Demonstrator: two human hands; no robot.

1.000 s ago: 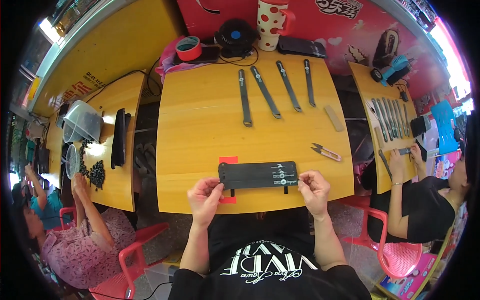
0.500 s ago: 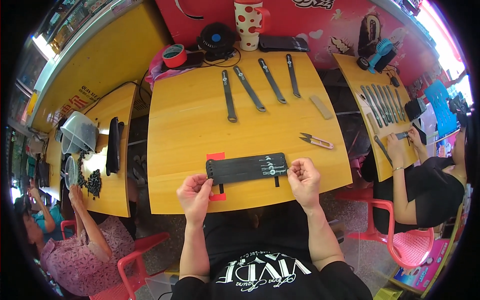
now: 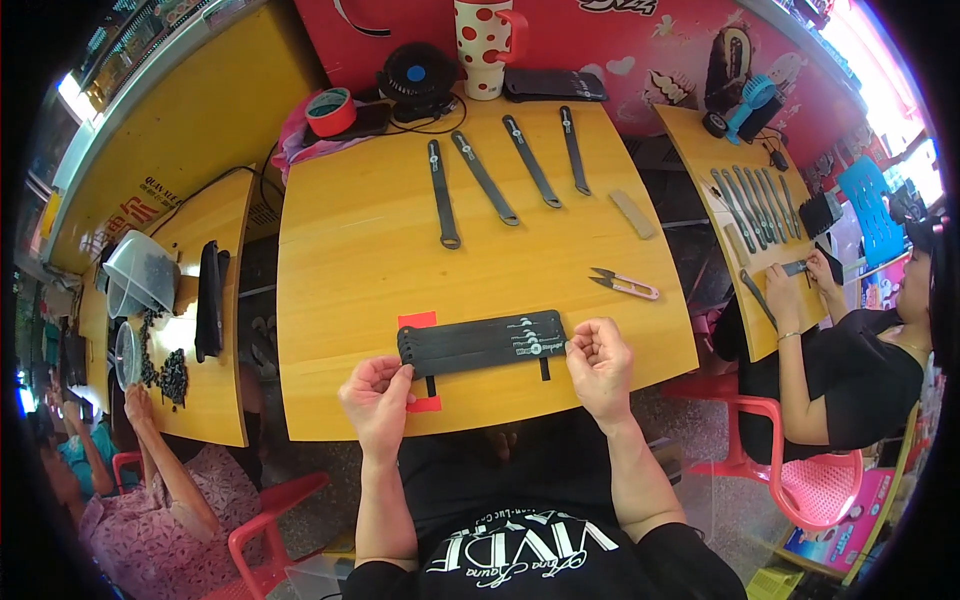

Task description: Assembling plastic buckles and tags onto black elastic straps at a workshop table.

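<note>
A fanned stack of flat black straps (image 3: 470,345) with rounded ends and white print lies near the table's front edge. My left hand (image 3: 378,400) pinches its left end, thumb on top. At the other end, the fingers of my right hand (image 3: 602,365) are closed on the edge of the stack. Red tape (image 3: 418,320) and dark strips show on the tabletop around and under the straps. Farther back, several single black straps (image 3: 485,178) with a hole at one end lie spread apart. Thread snips (image 3: 625,284) with pink handles rest to the right.
A beige flat bar (image 3: 632,214) lies at the table's right side. Along the back stand a black fan (image 3: 416,82), a red-dotted tumbler (image 3: 482,50), a tape roll (image 3: 331,112) and a black pouch (image 3: 556,86). Other people work at the left table (image 3: 215,400) and right table (image 3: 690,160).
The table and things on it have shifted slightly left in the picture. Both hands keep their hold on the ends of the strap stack, with little other movement.
</note>
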